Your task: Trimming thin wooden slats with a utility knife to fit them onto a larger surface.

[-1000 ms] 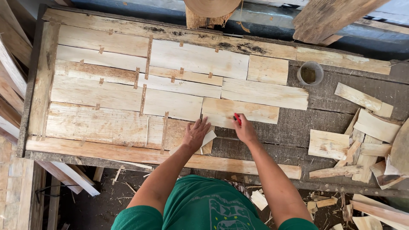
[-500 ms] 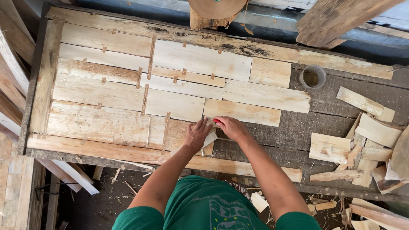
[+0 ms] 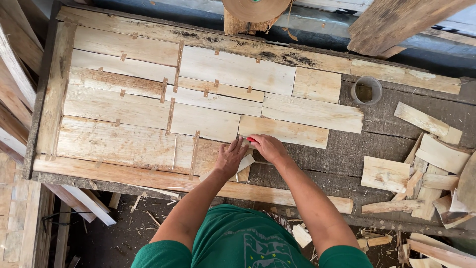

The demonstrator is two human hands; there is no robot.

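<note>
Nearest the camera, a person in a green shirt leans over a long, dark, weathered wooden workbench. The left hand lies flat, fingers together, pressing on a small pale sliver of wood veneer just above the bench's near edge rail. The right hand sits touching the left, curled shut around a small red-tipped tool, of which only the tip shows; what kind of tool it is cannot be told.

Both hands rest at the lower right corner of a large patchwork sheet of pale veneer strips joined by short brown tape tabs, which covers the left and middle of the bench. The strip just above the hands, a light rectangular veneer piece, lies at the sheet's right edge.

To the right of the sheet, well apart from the hands, lies a loose heap of veneer offcuts. Farther back, near the bench's far edge, stands a small clear round cup. Beyond the sheet, at the far rim, sits a brown roll of paper tape.
</note>
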